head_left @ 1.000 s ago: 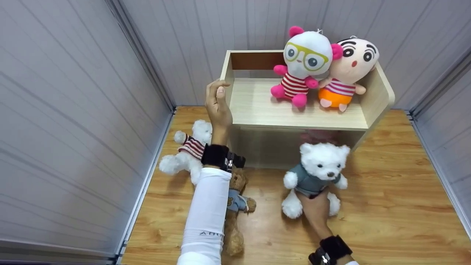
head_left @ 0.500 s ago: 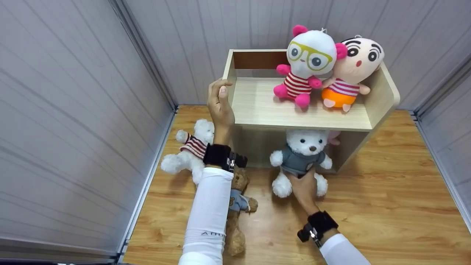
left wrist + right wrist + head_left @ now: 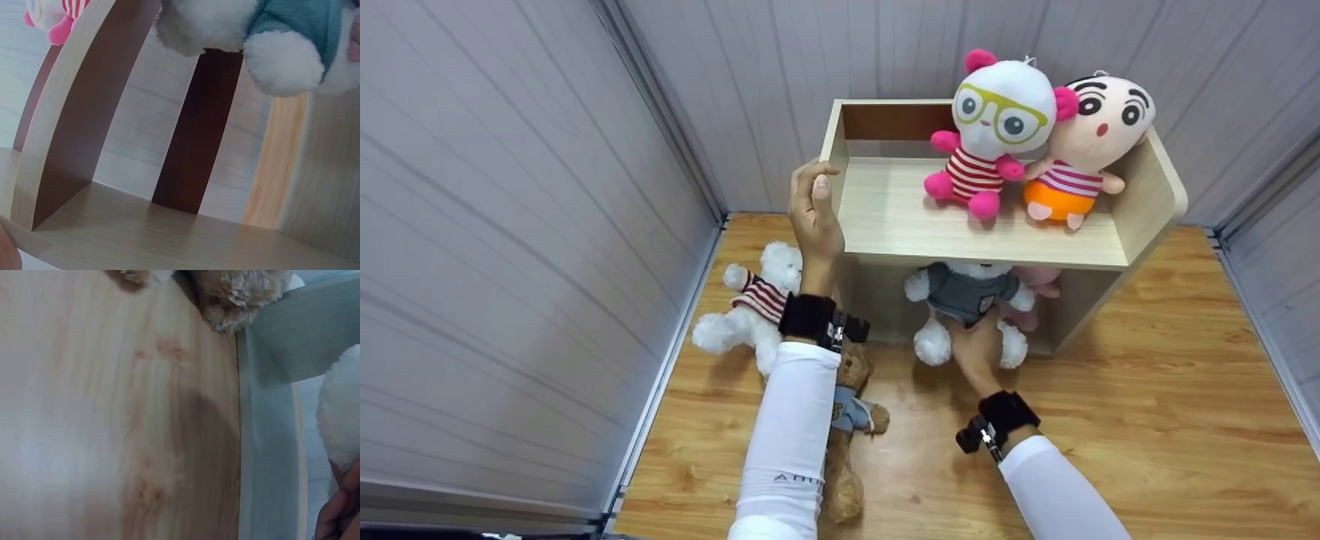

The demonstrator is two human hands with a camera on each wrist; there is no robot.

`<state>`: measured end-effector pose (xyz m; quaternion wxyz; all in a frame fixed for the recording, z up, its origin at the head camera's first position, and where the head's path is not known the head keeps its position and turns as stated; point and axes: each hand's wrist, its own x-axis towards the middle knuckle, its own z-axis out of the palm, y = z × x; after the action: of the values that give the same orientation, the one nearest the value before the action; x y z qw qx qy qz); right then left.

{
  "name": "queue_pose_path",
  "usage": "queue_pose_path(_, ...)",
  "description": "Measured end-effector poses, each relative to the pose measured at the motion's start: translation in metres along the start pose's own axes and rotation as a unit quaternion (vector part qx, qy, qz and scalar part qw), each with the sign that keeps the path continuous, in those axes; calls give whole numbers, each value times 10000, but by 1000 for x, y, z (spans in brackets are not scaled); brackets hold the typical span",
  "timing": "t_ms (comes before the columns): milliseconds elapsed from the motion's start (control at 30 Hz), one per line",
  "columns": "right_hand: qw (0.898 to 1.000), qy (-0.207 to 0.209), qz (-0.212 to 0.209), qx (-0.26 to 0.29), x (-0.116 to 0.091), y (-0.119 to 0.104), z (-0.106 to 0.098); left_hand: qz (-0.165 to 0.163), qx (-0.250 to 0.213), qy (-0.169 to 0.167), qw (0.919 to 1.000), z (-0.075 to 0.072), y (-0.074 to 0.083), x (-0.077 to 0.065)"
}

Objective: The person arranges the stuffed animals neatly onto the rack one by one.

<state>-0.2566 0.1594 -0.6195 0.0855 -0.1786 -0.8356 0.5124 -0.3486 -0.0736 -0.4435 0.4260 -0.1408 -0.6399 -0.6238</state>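
My right hand (image 3: 976, 352) grips a white teddy bear (image 3: 969, 294) in a grey-green shirt by its lower body, from the front. The bear sits upright, partly inside the lower compartment of a small wooden shelf (image 3: 900, 234), whose board hides most of its head. In the left wrist view its fluffy white paw (image 3: 284, 62) and shirt hang in the compartment opening. My left hand (image 3: 814, 214) holds the front edge of the shelf's left side panel, fingers bent over it. Behind the bear, a pink plush (image 3: 1041, 279) shows in part.
On the top board sit a panda plush with yellow glasses (image 3: 976, 171) and a doll in orange shorts (image 3: 1061, 196). On the floor, a white bear in a striped shirt (image 3: 761, 300) and a brown bear (image 3: 846, 480) lie left, partly behind my left arm. Grey walls (image 3: 510, 225) enclose the floor.
My right hand has carried the white bear forward and slightly left, from in front of the shelf into the lower compartment. My left hand stays on the side panel.
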Motion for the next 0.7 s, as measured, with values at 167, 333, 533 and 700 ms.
queue_pose_path(167, 9999, -74, -3, 155, 9, -3, 0, -44, 67, -5, 10000, 1, 1, 0)
queue_pose_path(333, 9996, -225, 62, 135, 16, -3, 2, -32, 110, 34, 9999, -1, -1, -1)
queue_pose_path(533, 9983, -360, -90, 447, 24, -4, 7, -14, 60, 52, 10000, -1, 0, 0)
queue_pose_path(700, 9967, -349, -132, 719, 32, 0, 13, -38, 93, 14, 9999, 0, 1, 0)
